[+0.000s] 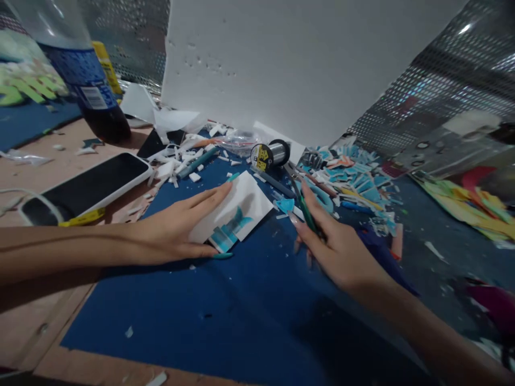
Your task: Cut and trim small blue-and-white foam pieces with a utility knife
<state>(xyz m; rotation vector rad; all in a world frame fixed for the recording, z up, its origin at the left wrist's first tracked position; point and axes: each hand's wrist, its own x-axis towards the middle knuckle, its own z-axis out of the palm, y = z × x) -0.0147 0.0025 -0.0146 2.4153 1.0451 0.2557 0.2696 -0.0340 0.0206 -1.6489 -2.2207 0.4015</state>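
Observation:
My left hand holds a small white sheet with a blue printed pattern, its thumb at the near edge and its stretched fingers along the far edge. The sheet rests low over a dark blue mat. To the right, my right hand is closed around a slim tool with a green handle and a metal front part; its exact kind is unclear. A small bright blue piece shows by the right thumb's tip; whether the thumb touches it is unclear.
Behind the hands lie a spool of silver wire, white scraps and a heap of blue cut pieces. At left are a phone and a bottle of dark drink. A large white board stands behind.

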